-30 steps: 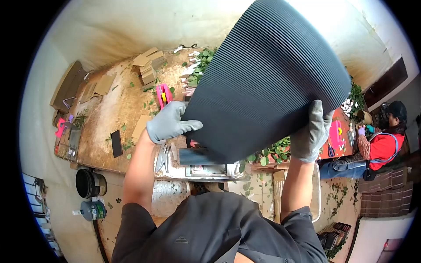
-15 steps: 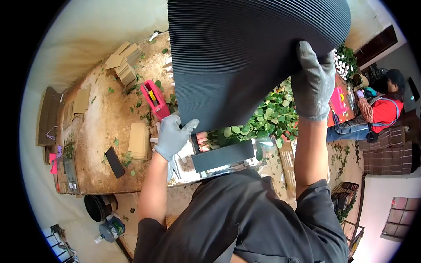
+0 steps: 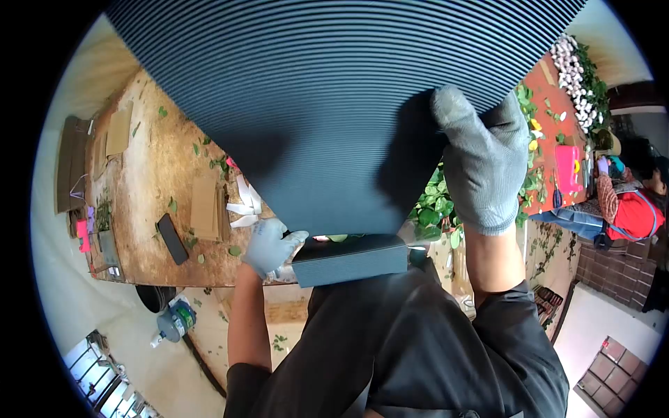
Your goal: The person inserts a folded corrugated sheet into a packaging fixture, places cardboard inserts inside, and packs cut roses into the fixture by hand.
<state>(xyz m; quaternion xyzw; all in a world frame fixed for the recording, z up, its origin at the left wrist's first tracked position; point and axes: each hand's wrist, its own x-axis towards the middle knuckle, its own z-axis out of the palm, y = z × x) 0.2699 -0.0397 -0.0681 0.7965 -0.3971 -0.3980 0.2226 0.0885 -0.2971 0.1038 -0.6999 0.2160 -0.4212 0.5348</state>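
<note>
A large dark ribbed sheet (image 3: 334,118) fills the upper middle of the head view, spread wide at the top and narrowing toward my body. My left hand (image 3: 272,245), in a grey glove, pinches its lower left edge. On the right edge, my gloved right hand (image 3: 484,157) grips the sheet with the thumb on the near face; its other fingers are partly hidden. Just below the sheet lies a dark box-like block (image 3: 350,261) at the table's front edge. Green leaves (image 3: 435,209) show beside the sheet's lower right edge.
The worn wooden table (image 3: 150,167) holds cardboard pieces (image 3: 205,209), a phone (image 3: 171,239) and white strips (image 3: 245,203). A pink dispenser (image 3: 568,168) rests on the red table at right, near a person in a red vest (image 3: 637,212). A black bucket (image 3: 155,297) stands below left.
The sheet has come closer to the camera and now covers the pink dispenser on the wooden table and most of the leaves. Both hands still hold it. The view has shifted.
</note>
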